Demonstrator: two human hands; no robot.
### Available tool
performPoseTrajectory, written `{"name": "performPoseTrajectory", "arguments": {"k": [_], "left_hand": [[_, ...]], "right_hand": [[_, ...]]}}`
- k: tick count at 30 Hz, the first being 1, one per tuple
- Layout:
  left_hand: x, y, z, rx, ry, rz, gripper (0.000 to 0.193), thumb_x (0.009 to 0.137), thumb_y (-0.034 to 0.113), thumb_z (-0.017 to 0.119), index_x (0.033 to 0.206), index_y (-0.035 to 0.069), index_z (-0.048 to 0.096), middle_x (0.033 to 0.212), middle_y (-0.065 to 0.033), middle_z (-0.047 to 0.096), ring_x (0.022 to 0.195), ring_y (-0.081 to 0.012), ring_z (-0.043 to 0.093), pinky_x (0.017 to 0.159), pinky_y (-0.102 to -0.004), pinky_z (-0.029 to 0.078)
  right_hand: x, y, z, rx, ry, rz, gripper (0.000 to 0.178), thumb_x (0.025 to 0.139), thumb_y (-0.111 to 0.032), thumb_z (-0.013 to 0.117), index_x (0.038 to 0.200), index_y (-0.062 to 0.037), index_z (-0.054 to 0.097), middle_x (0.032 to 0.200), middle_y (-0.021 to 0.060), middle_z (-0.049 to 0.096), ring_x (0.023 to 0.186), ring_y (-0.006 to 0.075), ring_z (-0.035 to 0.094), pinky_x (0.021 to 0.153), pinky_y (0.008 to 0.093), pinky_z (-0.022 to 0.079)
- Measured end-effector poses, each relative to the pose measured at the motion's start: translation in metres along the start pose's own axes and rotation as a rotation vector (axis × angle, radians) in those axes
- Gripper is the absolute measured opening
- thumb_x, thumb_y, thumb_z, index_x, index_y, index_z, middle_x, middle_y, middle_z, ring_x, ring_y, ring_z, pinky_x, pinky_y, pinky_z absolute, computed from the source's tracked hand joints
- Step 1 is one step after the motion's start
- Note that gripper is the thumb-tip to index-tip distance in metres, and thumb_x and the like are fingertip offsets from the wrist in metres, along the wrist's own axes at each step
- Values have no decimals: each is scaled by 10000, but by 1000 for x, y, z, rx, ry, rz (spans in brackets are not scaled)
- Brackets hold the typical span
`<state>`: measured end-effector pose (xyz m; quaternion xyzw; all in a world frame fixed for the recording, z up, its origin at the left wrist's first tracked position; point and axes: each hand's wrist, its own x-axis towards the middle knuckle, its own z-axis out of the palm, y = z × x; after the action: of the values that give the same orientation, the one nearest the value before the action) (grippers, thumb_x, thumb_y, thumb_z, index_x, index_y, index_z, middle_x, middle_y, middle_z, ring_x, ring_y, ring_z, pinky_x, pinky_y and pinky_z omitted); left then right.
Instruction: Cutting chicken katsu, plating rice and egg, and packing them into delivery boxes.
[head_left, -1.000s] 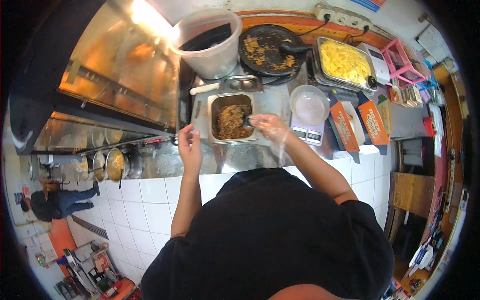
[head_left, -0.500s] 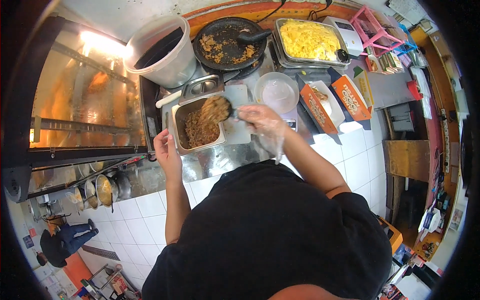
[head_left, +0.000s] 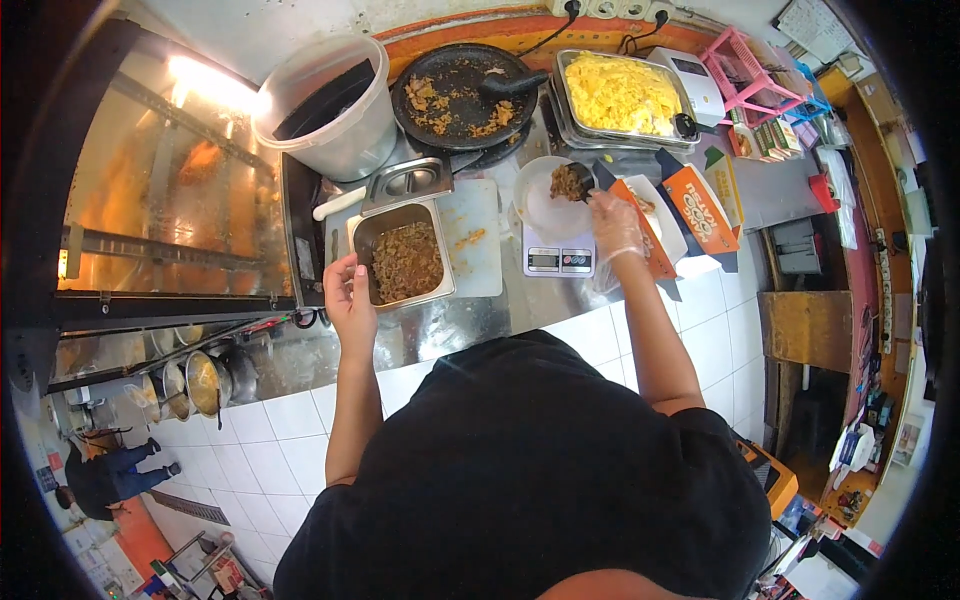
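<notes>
There is room to pass low over the white rectangular cutting board (head_left: 483, 265) between the deep rectangular steel pan (head_left: 380, 226) and the flat pale digital scale (head_left: 558, 262), with the round black stone mortar (head_left: 462, 100) blocking the way behind.

Black scoop (head_left: 585, 177), loaded with brown food (head_left: 565, 183), over the translucent bowl (head_left: 548, 213); steel pan (head_left: 446, 250) sits left, uncovered.

We had mostly bright light over the middle, which looked fairly sharp. The strongest source was the lamp (head_left: 215, 85) in the case (head_left: 150, 175): it burned out to white, and the inside glowed warm orange. We noticed soft glare on the steel counter (head_left: 430, 332). The shirt (head_left: 520, 470) was so dark that it showed us little detail. Toward the rim, straight edges curved, and black filled the corners.
</notes>
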<state>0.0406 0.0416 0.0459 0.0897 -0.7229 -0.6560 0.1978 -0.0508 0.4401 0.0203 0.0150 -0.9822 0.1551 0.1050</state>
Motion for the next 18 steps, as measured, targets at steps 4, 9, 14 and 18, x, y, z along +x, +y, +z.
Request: {"name": "performPoseTrajectory", "arguments": {"k": [4,9,14,18], "left_hand": [[-1,1,-12,-9,-3,-28,199,895,121,563,1062,13,562,1007,-23,486,834,-88,466,750,-223,394],[-1,-1,-26,49,12,6,196,897,127,555,1061,18,562,1016,-20,486,832,-90,457,748,-228,389],[0,-3,-47,50,7,2,193,895,129,557,1057,23,565,1009,-17,493,835,-87,448,744,-227,382],[3,-5,-59,32,1,4,190,893,124,560,1052,21,565,993,-19,501,832,-85,449,738,-225,382]], "right_hand": [[-9,-36,-14,-90,43,0,208,851,-134,489,963,-115,663,909,106,648,860,304,623,803,410,492],[-16,-17,7,-198,119,-97,216,840,-118,503,982,-106,666,955,106,650,880,296,621,801,406,492],[-20,-36,-12,-186,241,-59,222,837,-116,513,992,-102,671,1008,109,647,923,291,611,821,405,484],[-20,-43,-11,-164,135,-17,224,861,-154,498,991,-103,673,1008,122,644,923,297,608,819,413,481]]}}
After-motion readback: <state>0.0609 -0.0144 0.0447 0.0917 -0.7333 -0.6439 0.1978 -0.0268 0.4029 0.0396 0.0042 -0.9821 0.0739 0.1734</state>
